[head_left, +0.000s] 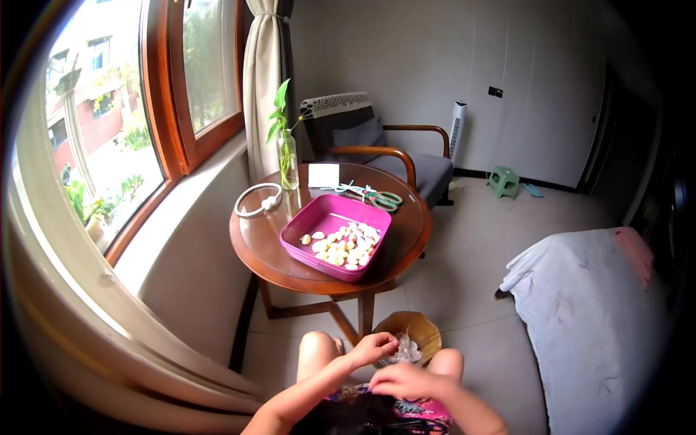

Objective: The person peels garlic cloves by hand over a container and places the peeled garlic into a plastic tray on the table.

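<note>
My left hand [374,349] is above the near edge of a yellowish-brown waste bin [429,332], its fingers bent together. Whatever they pinch, if anything, is too small to make out. Close by, lower and to the right, my right hand [403,380] hangs over my lap with curled fingers, slightly blurred; its fingertips are hard to see. Whitish, crumpled, translucent scraps [408,351] lie inside the bin. On the round table, a pink rectangular box [304,254] holds several pale peeled pieces that look like garlic cloves [349,245].
The round wooden table [254,251] also carries green-handled scissors [384,201], a white ring-shaped object [250,212], a white card [323,175] and a glass vase [288,163] with a plant. An armchair [428,165] stands behind; a cloth-covered bed [580,304] is at right.
</note>
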Tool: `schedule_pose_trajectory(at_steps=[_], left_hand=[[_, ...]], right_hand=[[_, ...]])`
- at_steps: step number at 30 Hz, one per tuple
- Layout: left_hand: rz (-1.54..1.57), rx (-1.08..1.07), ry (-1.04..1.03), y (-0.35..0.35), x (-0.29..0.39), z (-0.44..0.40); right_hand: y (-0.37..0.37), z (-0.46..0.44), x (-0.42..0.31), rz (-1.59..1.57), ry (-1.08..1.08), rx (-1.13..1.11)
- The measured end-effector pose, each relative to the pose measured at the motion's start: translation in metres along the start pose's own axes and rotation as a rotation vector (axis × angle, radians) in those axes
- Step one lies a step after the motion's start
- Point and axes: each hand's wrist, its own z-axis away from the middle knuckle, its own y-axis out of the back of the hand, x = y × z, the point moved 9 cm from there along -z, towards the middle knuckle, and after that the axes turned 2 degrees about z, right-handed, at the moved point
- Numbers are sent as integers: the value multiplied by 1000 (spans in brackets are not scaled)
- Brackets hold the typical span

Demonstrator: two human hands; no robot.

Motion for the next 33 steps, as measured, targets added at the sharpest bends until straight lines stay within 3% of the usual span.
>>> schedule_pose_trajectory(at_steps=[2,3,5,7,9,11,19,21,26,29,32,33], left_hand=[[2,99,28,-6,-14,-2],[192,96,36,-9,-33,-23],[123,81,191,1,-104,-27],[-421,302,252,24,-112,-6],[-404,182,139,9,-102,-3],[-333,61,162,0,-101,-8],[-488,175,134,9,-105,-25],[-518,170,112,8,-107,-28],[-580,103,135,6,-116,-28],[-632,105,89,5,-115,-19],[-610,198,25,18,-90,-1],[-591,217,13,17,-83,2]], right_hand=[[35,5,-1,5,-26,119],[75,-12,-1,43,-66,215],[124,-39,-19,65,-4,468],[155,-70,-32,182,72,607],[172,-107,-34,445,167,597],[181,-146,-27,543,104,562],[149,-247,18,984,-176,124],[142,-254,22,1080,-103,103],[142,-257,31,1108,-46,187],[148,-239,12,1076,175,399],[168,-166,-39,597,346,788],[169,-135,-45,427,285,866]])
